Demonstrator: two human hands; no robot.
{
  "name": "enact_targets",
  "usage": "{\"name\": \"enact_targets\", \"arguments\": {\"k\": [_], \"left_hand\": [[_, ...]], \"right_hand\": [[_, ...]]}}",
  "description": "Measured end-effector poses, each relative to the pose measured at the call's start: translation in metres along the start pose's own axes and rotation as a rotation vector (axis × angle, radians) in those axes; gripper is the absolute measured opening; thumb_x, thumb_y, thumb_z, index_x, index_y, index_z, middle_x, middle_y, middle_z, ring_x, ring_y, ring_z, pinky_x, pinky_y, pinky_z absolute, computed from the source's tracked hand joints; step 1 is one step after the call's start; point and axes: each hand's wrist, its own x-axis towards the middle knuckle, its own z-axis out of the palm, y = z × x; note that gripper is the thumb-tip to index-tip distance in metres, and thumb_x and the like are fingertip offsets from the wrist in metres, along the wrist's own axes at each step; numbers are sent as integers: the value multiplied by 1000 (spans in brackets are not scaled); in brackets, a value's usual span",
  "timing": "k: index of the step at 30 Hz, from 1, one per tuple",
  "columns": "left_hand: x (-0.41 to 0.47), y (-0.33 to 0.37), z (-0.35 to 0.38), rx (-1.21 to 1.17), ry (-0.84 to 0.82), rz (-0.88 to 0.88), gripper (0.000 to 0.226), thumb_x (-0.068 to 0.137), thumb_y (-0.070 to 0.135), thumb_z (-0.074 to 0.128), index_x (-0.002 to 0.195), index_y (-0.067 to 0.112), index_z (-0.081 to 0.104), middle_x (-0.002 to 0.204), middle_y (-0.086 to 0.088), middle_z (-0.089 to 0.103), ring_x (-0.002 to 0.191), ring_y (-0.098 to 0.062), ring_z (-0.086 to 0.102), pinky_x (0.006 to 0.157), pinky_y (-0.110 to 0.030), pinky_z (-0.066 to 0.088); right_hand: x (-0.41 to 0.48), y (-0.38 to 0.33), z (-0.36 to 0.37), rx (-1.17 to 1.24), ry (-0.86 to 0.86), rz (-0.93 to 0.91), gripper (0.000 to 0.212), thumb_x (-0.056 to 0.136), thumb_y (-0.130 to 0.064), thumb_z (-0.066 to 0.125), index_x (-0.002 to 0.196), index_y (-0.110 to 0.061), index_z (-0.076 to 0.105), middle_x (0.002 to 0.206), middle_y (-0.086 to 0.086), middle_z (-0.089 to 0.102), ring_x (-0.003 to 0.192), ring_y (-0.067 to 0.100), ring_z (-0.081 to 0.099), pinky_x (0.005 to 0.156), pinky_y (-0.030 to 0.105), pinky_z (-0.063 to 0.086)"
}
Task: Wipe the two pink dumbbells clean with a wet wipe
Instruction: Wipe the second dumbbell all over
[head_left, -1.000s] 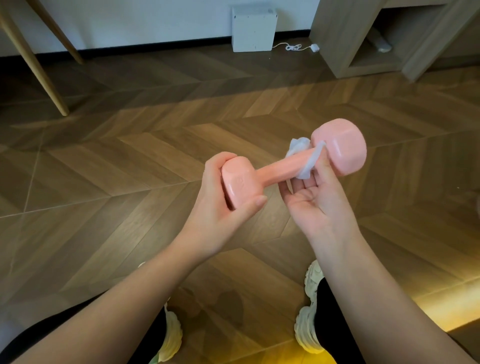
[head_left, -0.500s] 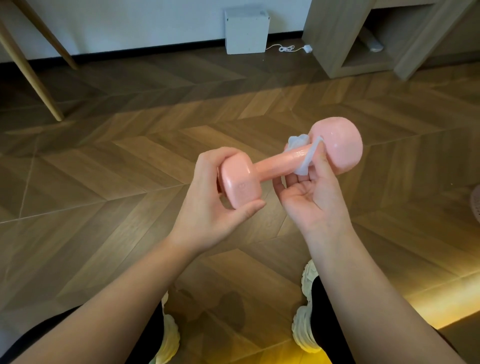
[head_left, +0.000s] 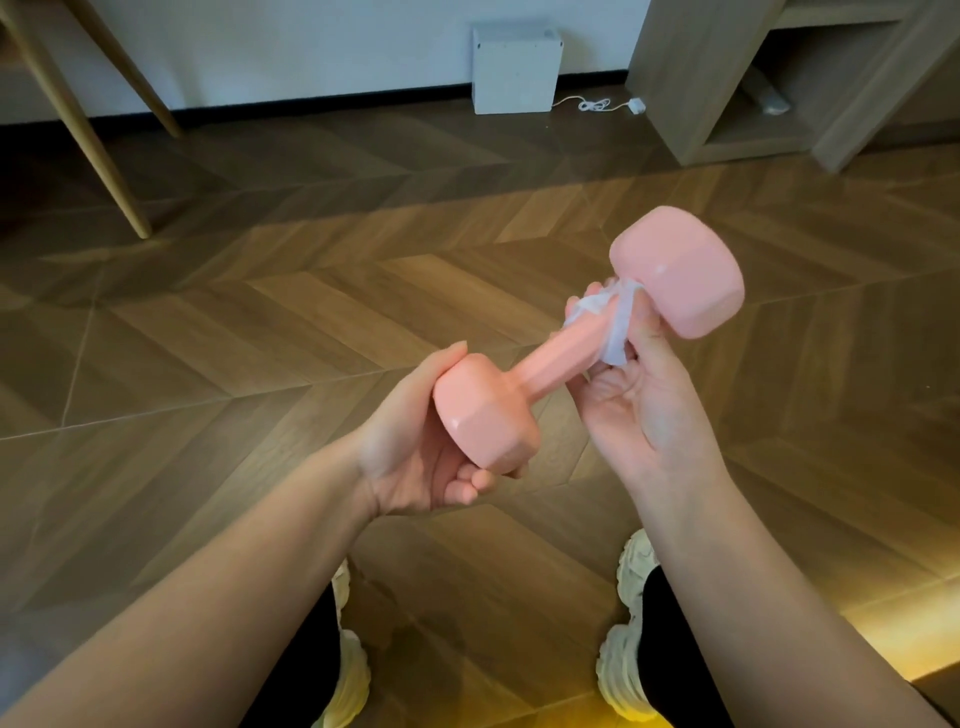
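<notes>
- Since the earlier frames, the dumbbell (head_left: 550, 364) has tipped steeper. Its far head is now raised up and to the right, and its near head sits lower and to the left.
- The left hand (head_left: 410, 452) has shifted from the side of the near head to cupping it from below.
- The dumbbell is held in the air between both hands, above the floor (head_left: 260, 338). We see only this one; the second is out of view.
- The wet wipe (head_left: 621, 325) is bunched round the handle, right against the far head.
- The right hand (head_left: 644, 405) pinches the wipe onto the handle, thumb on the near side. The other digits are mostly hidden behind the bar.
- The left fingers (head_left: 465, 486) curl under the near head and grip it.
- We judge this to be handle wiping on the first dumbbell, so the task is well short of done.
- Risk: the left hand holds a smooth, possibly damp head rather than the bar. A hard stroke of the wipe could twist it loose.
- Risk: the shoes (head_left: 618, 670) are directly below, so a dropped dumbbell could land on a foot or mark the floor.
- Risk: the bunched wipe touches only a narrow band and may leave strips unwiped.
</notes>
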Motion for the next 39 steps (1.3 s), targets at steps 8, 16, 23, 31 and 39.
{"name": "enact_targets", "arguments": {"k": [8,16,23,31,39], "left_hand": [[0,-6,-7,9,-14,150,82,94,69,22,86,7,76,66,-22,61,39,-23,48,37,-20,37],[4,-4,1,98,80,317,76,96,68,25,107,5,67,73,-21,57,43,-25,47,41,-25,39],[18,-19,-2,745,484,734,61,75,71,43,121,31,37,108,2,58,86,-12,64,65,-32,52],[21,-23,0,1006,447,963,61,76,58,63,125,48,28,130,7,45,114,-12,55,89,-36,51],[18,-9,9,377,237,610,61,86,43,53,136,9,46,100,-10,64,72,-16,64,54,-23,51]], "right_hand": [[-8,18,8,-226,-105,-2,25,77,-16,65,100,-21,73,105,-2,72,104,17,68,96,33,51],[-15,39,9,-392,36,45,48,66,-22,75,113,-12,69,113,7,73,109,16,67,95,32,53],[-10,49,5,-228,203,115,43,83,-14,66,125,-5,63,119,13,71,117,29,64,104,42,48],[-3,38,2,-90,186,90,36,80,-10,68,116,-13,65,96,2,74,89,13,69,91,30,53],[-3,36,-3,-146,171,87,25,81,-11,67,105,-15,69,99,6,73,88,16,67,78,33,53]]}}
